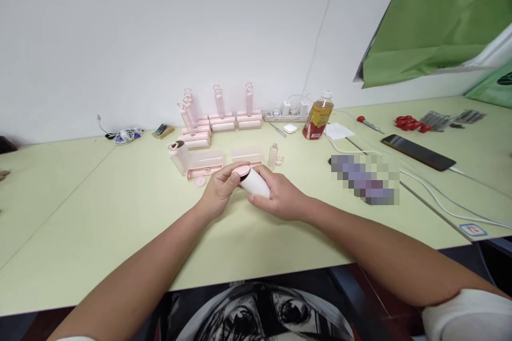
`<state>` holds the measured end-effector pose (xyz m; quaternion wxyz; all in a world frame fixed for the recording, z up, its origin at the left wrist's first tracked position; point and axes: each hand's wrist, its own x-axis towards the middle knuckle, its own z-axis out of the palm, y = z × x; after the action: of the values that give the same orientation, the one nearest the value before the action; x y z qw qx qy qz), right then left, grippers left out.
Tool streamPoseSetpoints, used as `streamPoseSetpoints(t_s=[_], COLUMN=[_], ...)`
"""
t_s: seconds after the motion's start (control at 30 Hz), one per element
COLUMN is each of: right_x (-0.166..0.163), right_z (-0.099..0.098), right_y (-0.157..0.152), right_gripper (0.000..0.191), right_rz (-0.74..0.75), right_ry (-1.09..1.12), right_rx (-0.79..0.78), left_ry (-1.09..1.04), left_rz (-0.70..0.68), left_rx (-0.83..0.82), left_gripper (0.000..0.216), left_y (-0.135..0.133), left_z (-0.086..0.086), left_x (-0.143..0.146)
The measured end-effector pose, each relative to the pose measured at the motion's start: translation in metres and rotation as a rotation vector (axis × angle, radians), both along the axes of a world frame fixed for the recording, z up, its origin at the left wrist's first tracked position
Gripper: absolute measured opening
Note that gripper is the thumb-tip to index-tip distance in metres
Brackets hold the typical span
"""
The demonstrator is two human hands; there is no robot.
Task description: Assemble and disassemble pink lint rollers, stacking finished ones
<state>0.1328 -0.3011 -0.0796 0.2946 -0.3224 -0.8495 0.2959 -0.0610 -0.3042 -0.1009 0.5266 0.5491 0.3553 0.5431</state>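
Note:
My right hand (282,194) is wrapped round a white cylinder (258,184), tilted above the table. My left hand (220,191) pinches a pink round lid (242,170) at the cylinder's upper end, where a dark gap shows beneath the lid. Behind my hands lie a pink tray-like case (205,171) and a second one partly hidden by my fingers. A loose pink disc (200,182) lies just left of my left hand. Beyond my right hand stands a small clear bottle (273,156). An upright pale cylinder (178,159) with a dark top is farther left.
Several pink bottle-like pieces (218,101) stand on pink cases along the wall. A power strip (286,116), a drink bottle (319,116), a screwdriver (370,124) and a phone (418,152) are to the right. White cables (428,185) cross the table. Bundled cables (125,136) lie left.

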Motion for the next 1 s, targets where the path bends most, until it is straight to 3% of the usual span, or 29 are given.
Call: streamPoseSetpoints(t_s=[0.2, 0.3, 0.43, 0.5, 0.6, 0.77, 0.87, 0.93, 1.0], right_x=[0.003, 0.003, 0.005, 0.005, 0.003, -0.006, -0.007, -0.005, -0.004], right_z=[-0.006, -0.007, -0.006, -0.006, -0.006, -0.014, -0.023, -0.03, -0.034], right_y=[0.003, 0.005, 0.009, 0.009, 0.008, 0.01, 0.02, 0.03, 0.038], right_gripper=[0.051, 0.051, 0.053, 0.051, 0.045, 0.038, 0.05, 0.045, 0.036], right_rz=[-0.014, -0.007, -0.025, -0.039, -0.038, 0.013, -0.042, -0.115, -0.092], right_ry=[-0.006, 0.021, 0.084, 0.106, 0.121, 0.176, 0.233, 0.171, 0.023], right_rx=[-0.051, -0.073, -0.109, -0.124, -0.138, -0.19, -0.33, -0.235, -0.048], left_ry=[0.244, 0.388, 0.42, 0.506, 0.61, 0.634, 0.44, 0.22, 0.04], left_rz=[-0.06, 0.035, 0.302, 0.241, 0.108, 0.209, 0.377, 0.522, 0.591], left_rx=[0.116, 0.297, 0.668, 0.737, 0.647, 0.455, 0.314, 0.149, -0.019], left_gripper=[0.048, 0.058, 0.079, 0.068, 0.041, 0.034, 0.027, 0.025, 0.027], left_y=[-0.001, 0.001, -0.003, -0.007, -0.012, -0.007, 0.002, 0.009, 0.016], left_z=[0.001, 0.001, 0.006, 0.011, 0.017, 0.015, 0.019, 0.025, 0.03], left_x=[-0.002, -0.008, -0.011, -0.008, -0.002, -0.003, -0.011, -0.017, -0.023])
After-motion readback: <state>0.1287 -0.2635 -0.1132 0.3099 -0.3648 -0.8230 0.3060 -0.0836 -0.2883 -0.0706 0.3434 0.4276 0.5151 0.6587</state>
